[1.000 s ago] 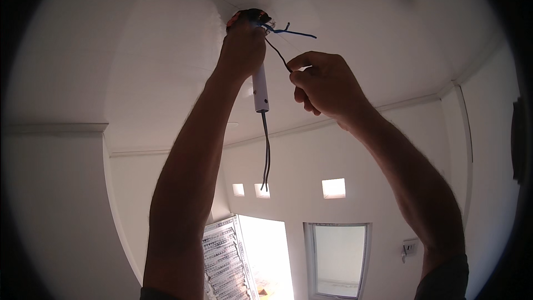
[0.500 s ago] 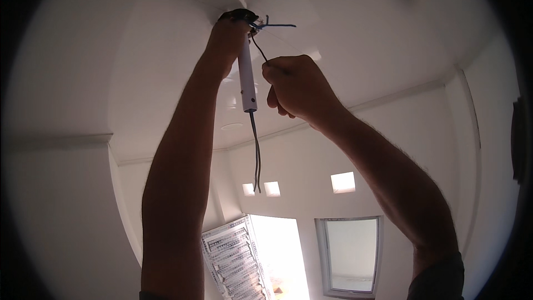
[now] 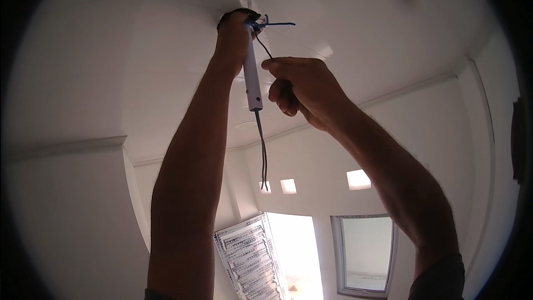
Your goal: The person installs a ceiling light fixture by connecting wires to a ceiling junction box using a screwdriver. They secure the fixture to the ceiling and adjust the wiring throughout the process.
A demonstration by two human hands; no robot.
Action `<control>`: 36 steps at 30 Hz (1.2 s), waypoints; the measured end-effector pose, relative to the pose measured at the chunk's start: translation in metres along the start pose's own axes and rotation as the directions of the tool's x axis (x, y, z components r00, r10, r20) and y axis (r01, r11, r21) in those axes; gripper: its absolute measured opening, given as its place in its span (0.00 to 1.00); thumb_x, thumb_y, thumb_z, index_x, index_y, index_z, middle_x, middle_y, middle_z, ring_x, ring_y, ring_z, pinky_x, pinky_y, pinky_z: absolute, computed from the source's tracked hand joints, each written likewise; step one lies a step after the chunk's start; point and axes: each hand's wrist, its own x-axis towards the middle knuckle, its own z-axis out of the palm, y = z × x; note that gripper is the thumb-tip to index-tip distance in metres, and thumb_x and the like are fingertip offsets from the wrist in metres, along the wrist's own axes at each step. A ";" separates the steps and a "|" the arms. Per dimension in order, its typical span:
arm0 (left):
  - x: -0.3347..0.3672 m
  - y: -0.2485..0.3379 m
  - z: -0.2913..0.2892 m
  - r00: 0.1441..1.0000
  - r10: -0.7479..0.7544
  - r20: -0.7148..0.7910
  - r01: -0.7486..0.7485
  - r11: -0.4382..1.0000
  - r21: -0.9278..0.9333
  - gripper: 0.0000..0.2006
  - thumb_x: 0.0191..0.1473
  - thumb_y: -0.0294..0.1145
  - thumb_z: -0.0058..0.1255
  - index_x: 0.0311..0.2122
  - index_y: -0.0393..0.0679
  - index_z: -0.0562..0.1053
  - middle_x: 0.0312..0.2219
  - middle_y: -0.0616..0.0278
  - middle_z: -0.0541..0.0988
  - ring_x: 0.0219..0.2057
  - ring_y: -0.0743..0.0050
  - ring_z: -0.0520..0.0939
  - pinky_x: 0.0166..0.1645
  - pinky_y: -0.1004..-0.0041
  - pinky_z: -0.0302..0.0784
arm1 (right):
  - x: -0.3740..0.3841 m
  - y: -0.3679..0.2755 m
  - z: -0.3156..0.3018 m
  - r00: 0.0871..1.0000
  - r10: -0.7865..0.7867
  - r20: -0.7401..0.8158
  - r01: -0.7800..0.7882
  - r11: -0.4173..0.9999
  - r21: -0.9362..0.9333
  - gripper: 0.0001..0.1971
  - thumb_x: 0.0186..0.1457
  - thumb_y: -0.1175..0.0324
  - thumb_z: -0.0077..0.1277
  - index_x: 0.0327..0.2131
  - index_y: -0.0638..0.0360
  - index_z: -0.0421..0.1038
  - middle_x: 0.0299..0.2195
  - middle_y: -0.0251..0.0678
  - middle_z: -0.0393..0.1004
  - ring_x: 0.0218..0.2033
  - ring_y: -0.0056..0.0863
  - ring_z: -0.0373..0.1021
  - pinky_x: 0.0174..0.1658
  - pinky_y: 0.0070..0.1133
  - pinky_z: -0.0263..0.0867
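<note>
High up at the ceiling, my left hand (image 3: 229,44) is closed around the upper end of a white tube (image 3: 253,83), its fingertips mostly hidden behind it. Around the tube's top is a dark round opening or fitting (image 3: 240,13), too shadowed to tell which. A blue wire (image 3: 280,24) sticks out sideways there. My right hand (image 3: 305,80), lower and to the right, pinches a thin dark wire (image 3: 264,47) that runs down from the fitting. Two dark wires (image 3: 262,144) hang out of the tube's lower end, which has small holes in its side.
The pale ceiling (image 3: 361,22) is overhead. Below are white walls with small square openings (image 3: 288,186), a bright doorway (image 3: 297,250), a door leaf in printed wrapping (image 3: 250,253) and a framed window (image 3: 366,253). A dark object (image 3: 517,139) is at the right wall.
My right hand has shifted slightly right along with the wire, its thumb and forefinger still pinched. The tube and left arm appear a little further right, as the whole view has shifted.
</note>
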 end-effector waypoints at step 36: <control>0.034 -0.016 -0.020 0.993 0.088 0.084 -0.117 0.883 0.454 0.22 0.60 0.50 0.37 0.44 0.41 0.71 0.33 0.58 0.74 0.34 0.65 0.76 0.40 0.57 0.76 | 0.011 0.011 0.006 0.997 0.059 -0.040 -0.050 0.976 0.212 0.16 0.65 0.65 0.42 0.44 0.68 0.74 0.19 0.34 0.71 0.18 0.19 0.62 0.22 0.19 0.58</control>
